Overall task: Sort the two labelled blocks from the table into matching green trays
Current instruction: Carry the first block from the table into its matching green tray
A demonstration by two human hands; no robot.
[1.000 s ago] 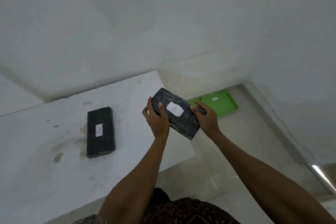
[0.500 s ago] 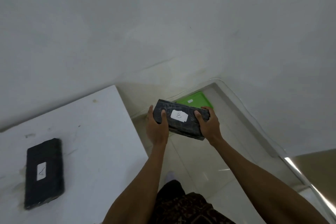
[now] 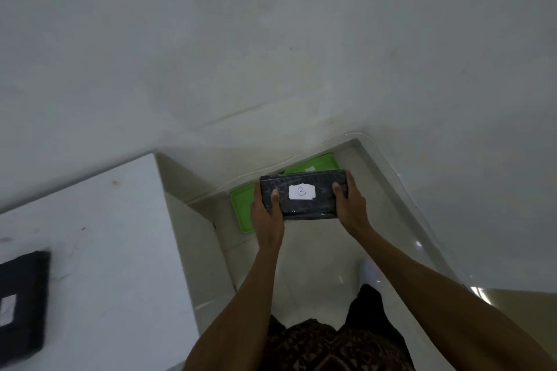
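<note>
From the head camera, looking down: both hands carry a black, plastic-wrapped rectangular block with a white paper label marked "B" [image 3: 302, 196], held level and lengthwise between them, label up — so the letter stays readable while it is matched to a tray. The left hand [image 3: 266, 208] clamps the block's left end, thumb on top and fingers wrapped underneath; the right hand [image 3: 351, 205] clamps the right end the same way. A two-handed hold at the ends suggests the block is heavy or slippery in its wrap.

The block hangs in the air above the pale tiled floor, in front of two bright green, shallow plastic trays lying side by side against the wall. The nearer green tray [image 3: 241, 208] shows to the left of the block, partly hidden by the left hand; the farther green tray [image 3: 319, 163] peeks out above the block's top edge, with a small white tag that is too small to read.

At the left edge, the second black block with a white label [image 3: 21, 304] rests on the white table [image 3: 105, 250], well apart — blurred, its letter unreadable. I judge this one not yet sorted.
</note>
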